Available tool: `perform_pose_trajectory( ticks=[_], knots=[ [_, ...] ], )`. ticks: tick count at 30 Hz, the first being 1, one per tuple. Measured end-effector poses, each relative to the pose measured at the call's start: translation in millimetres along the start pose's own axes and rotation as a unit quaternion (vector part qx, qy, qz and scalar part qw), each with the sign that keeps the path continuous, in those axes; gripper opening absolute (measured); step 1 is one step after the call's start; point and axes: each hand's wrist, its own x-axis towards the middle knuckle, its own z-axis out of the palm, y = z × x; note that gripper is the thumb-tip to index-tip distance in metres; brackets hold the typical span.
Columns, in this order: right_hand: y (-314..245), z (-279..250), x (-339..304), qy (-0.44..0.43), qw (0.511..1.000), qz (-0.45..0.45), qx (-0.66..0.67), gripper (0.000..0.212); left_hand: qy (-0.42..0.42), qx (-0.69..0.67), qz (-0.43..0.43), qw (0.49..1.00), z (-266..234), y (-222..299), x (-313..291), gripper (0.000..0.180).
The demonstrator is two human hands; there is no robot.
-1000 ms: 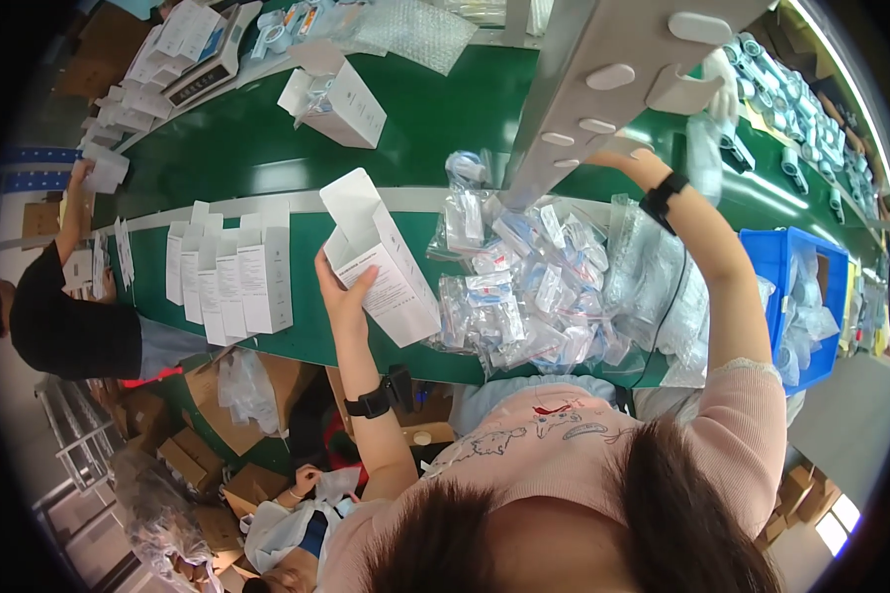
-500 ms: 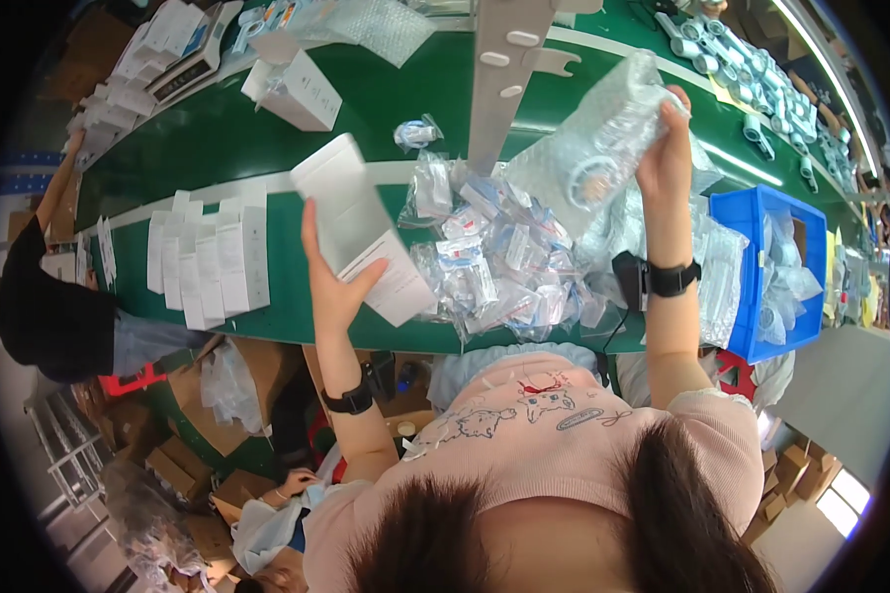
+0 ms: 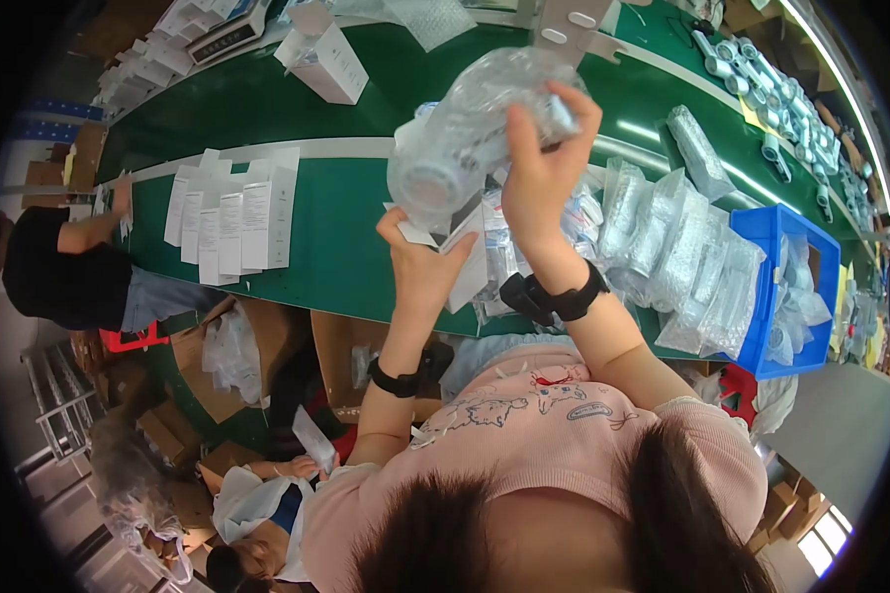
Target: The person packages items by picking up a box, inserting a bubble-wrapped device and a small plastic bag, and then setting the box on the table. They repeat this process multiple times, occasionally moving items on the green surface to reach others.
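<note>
My right hand (image 3: pixel 552 163) grips a bubble-wrapped device (image 3: pixel 443 163), tilted, with a pale round end showing through the clear plastic at its lower left. Below that end, my left hand (image 3: pixel 423 259) holds an open white box (image 3: pixel 473 265) between thumb and fingers. The wrapped device overlaps the box's top in the picture; whether any of it is inside cannot be made out. Small parts in clear bags (image 3: pixel 585 215) lie heaped on the green table behind my hands, partly covered by the box and my right arm.
Bubble-wrapped packages (image 3: pixel 677 232) lie in a row to the right, against a blue bin (image 3: pixel 754 341) of plastic bags. Flat-lying white boxes (image 3: pixel 229 222) are lined up left, and an open white box (image 3: pixel 328 71) stands farther back. A co-worker (image 3: pixel 69 257) is at the far left.
The wrapped device has come left and down, over the white box. My left hand has moved right with the box, and the two hands are now close together.
</note>
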Motion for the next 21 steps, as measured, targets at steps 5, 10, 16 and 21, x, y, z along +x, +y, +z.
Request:
perform_pose_trajectory(
  ticks=[5,10,16,21],
  knots=[
    [4,10,-5,-0.058,0.986,-0.132,-0.080,0.032,0.094,0.057,0.035,0.993,8,-25,11,0.080],
    [-4,26,12,0.004,0.986,0.096,0.138,0.032,0.116,0.004,0.014,0.993,12,-6,14,0.075],
    [-2,30,11,0.015,0.963,0.148,0.226,0.034,0.130,0.020,0.066,0.989,7,-32,15,0.073],
    [18,46,-17,-0.004,1.000,0.004,-0.013,0.033,0.171,-0.032,0.170,0.970,15,-27,22,0.073]
  ],
)
